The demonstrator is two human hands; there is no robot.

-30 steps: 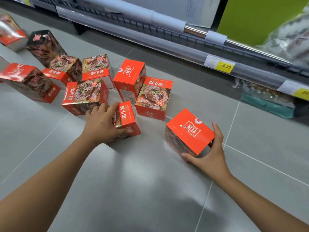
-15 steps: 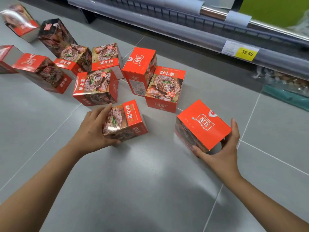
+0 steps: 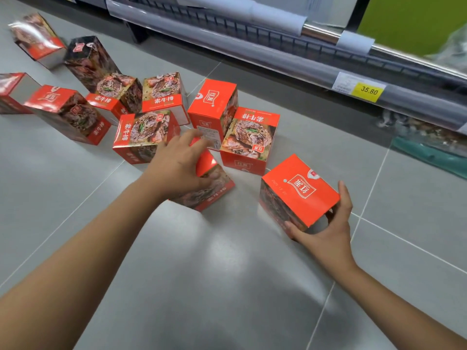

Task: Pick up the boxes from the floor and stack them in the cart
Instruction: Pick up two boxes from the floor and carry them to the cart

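Grey tiled shop floor (image 3: 227, 286) below a shelf rail (image 3: 278, 59) carrying a yellow price tag (image 3: 369, 90) marked 35.80. Left hand (image 3: 177, 162) clasps from above a tilted steak box (image 3: 209, 192) on the tile, just beside a cluster of like red boxes (image 3: 146, 135). Right hand (image 3: 328, 231) grasps the near corner of a second steak box (image 3: 300, 190), tilted, orange face upward, set apart from the cluster.

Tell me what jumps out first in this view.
Red-orange cardboard steak boxes lie scattered on the grey tiled floor, upper left. Centre, the left-hand grip holds a tilted red-orange cardboard box; right of it, the right-hand grip holds a red-orange cardboard box with a white logo on top. A yellow paper price tag sits on the shelf rail, upper right.
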